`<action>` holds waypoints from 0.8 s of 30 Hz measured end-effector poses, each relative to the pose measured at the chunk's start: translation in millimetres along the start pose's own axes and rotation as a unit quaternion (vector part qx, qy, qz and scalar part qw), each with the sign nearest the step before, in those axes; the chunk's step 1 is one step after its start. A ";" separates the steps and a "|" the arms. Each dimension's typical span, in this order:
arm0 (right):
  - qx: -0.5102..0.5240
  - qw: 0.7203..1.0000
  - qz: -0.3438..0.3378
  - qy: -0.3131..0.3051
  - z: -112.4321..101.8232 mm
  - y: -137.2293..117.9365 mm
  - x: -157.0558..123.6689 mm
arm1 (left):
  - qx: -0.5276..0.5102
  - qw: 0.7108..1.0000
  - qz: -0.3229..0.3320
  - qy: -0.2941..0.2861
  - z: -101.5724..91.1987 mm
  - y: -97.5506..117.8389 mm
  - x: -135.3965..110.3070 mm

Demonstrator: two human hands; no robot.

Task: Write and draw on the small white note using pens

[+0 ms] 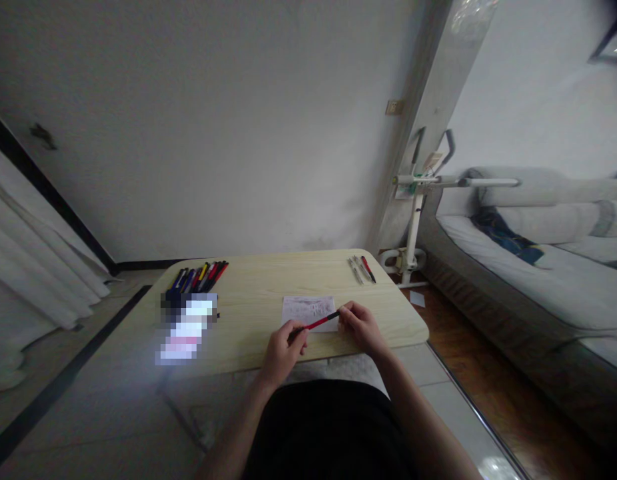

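Between my two hands a red pen (317, 324) with black ends is held at a slant, just above a sheet of paper (308, 307) covered in dark scribbles. My left hand (284, 347) is closed on the pen's lower left end. At its upper right end, the fingers of my right hand (359, 325) pinch the black part. Whether the cap is on or off, I cannot tell. Several pens (201, 275) in dark, yellow and red colours lie side by side at the table's far left. Clear pens (358, 269) and a red pen (368, 269) lie at the far right.
The pale wooden table (258, 280) has rounded corners. A bright pixelated patch (186, 330) covers its left side. A white wall stands behind. To the right are a white exercise machine (413, 227) and a sofa (548, 267); a white curtain (28, 253) hangs at left.
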State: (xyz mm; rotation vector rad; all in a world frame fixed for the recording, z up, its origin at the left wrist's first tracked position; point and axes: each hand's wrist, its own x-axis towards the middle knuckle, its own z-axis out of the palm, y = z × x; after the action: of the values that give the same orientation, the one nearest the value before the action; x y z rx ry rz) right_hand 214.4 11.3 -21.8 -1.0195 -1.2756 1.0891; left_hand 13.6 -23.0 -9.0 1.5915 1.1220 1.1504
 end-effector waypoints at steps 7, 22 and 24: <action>0.022 1.000 -0.005 -0.008 1.9 -3.4 -1.3 | -0.011 1.000 -0.010 -0.005 -0.5 3.6 -0.8; -0.057 0.998 -0.010 -0.027 -2.3 -1.8 -1.8 | -0.005 1.000 -0.020 0.002 -0.1 3.4 -0.6; -0.057 0.998 -0.015 -0.017 -1.3 -2.6 -2.4 | -0.007 1.000 -0.021 0.002 0.1 3.1 -0.5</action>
State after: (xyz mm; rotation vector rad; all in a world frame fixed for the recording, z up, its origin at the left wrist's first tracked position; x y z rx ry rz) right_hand 215.9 8.4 -19.9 -1.0668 -1.3891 1.0246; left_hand 14.2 -24.3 -6.2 1.5491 1.1425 1.1317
